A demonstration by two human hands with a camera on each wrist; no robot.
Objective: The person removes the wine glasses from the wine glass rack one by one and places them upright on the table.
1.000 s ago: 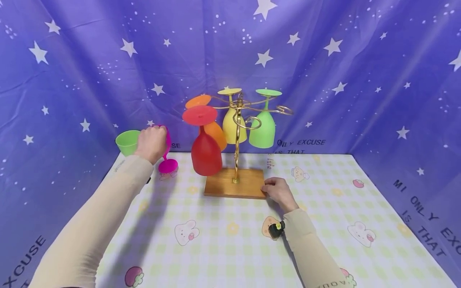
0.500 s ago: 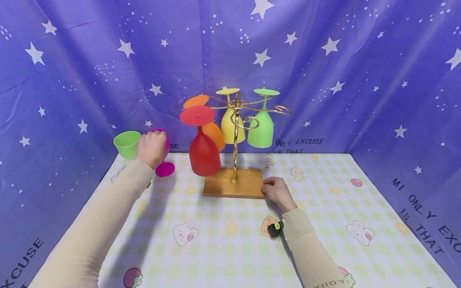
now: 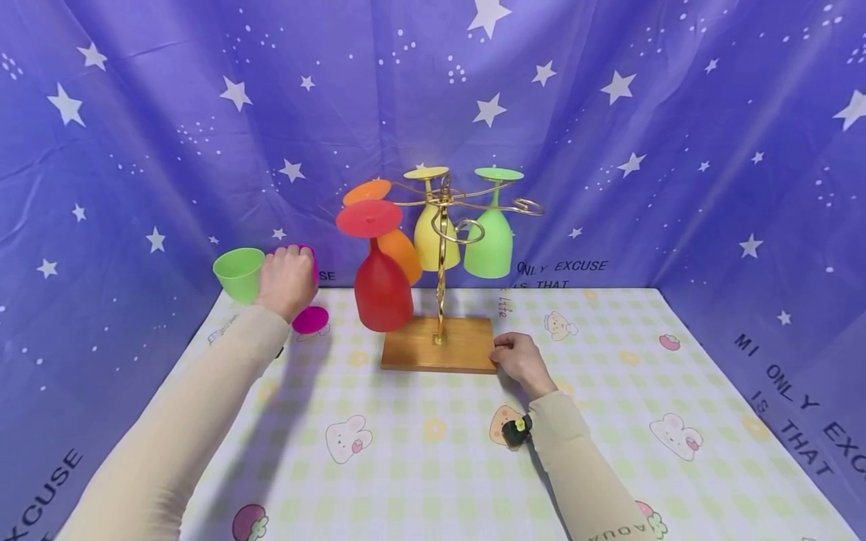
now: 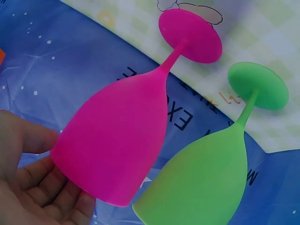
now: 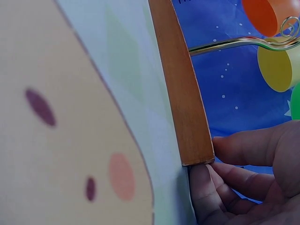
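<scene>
My left hand (image 3: 287, 282) holds a magenta goblet (image 4: 117, 136) at its rim, thumb on one side and fingers on the other. The goblet is upright, its foot (image 3: 311, 320) at the cloth; whether it touches I cannot tell. Just left of that hand stands a green goblet (image 3: 240, 272), partly hidden by it in the head view. With the right hand (image 3: 524, 362) I grip the right edge of the wooden base (image 3: 467, 346) of a gold glass rack (image 3: 441, 289). Upside down on the rack hang goblets: red (image 3: 382, 293), orange (image 3: 401, 252), yellow (image 3: 433, 244) and light green (image 3: 490, 244).
Gold loops (image 3: 468, 231) at the rack's front and right bear no goblet. The table has a checked, printed cloth (image 3: 419, 481). Behind and at both sides hangs a blue curtain (image 3: 575, 135) with white stars. A small black device (image 3: 517, 431) is by my right wrist.
My left hand has lowered the magenta goblet slightly, and its foot has come down a little. The view has shifted slightly. The right hand stays on the base.
</scene>
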